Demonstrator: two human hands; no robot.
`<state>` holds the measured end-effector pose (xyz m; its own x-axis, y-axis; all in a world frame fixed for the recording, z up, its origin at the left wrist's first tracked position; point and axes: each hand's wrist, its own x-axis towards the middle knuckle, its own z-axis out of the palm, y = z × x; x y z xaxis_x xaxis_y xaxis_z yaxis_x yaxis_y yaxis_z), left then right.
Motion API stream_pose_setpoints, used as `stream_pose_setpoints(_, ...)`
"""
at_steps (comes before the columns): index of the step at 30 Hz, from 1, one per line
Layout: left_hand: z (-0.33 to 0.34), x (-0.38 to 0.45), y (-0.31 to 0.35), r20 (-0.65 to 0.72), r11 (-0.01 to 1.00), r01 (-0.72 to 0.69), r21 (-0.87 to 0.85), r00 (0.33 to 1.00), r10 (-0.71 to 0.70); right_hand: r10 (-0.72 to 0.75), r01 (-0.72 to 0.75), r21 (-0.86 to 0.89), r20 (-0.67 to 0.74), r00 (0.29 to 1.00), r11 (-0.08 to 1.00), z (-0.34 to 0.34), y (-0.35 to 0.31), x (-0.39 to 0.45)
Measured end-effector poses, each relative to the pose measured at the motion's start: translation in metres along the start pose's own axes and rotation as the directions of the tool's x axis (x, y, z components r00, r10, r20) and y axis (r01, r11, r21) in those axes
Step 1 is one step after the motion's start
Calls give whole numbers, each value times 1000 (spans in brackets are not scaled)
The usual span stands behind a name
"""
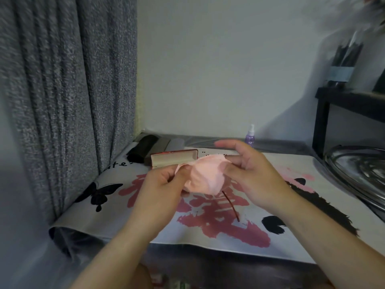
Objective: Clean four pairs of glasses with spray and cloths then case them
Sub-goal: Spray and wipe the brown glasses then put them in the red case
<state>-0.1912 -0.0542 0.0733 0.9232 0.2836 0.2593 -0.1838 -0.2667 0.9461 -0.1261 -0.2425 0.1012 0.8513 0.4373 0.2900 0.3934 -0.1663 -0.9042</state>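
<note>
Leftward, a grey curtain (62, 80) hangs from top to worktop (281, 142), whose surface carries a white mat (116, 205) printed with red brushwork and a black butterfly. At the right edge a round metal tray (358, 170) lies beside a black shelf frame (325, 113). Above the mat the left hand (160, 184) curls its fingers and thumb around one side of a bunched pink cloth (203, 178), while the right hand (250, 170) pinches the other side with thumb and lower fingers, its forefinger stretched out and blurred. A thin dark red temple arm (231, 205) of a pair of glasses pokes down out of the cloth; the lenses are hidden. Behind the hands an open brown case (173, 159) rests on the mat, with dark and grey closed cases (143, 150) just behind it by the curtain. A small purple spray bottle (250, 136) stands upright near the wall.
</note>
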Motion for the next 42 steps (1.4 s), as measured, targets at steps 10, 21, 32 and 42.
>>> stream_pose_setpoints(10,-14,15,0,51,931,-62,360,998,47,-48,-19,-633,-89,995,774,11,7,10)
stream_pose_setpoints(21,-39,66,-14,221,886,271,-375,955,-199,143,-106,381,-69,987,918,25,-3,46)
stream_pose_setpoints(32,-61,89,-47,517,693,544,-473,808,-282,458,-531,526,275,845,664,31,30,67)
stream_pose_setpoints(42,-59,73,-18,509,786,362,-501,858,-71,211,-325,538,264,941,777,0,16,36)
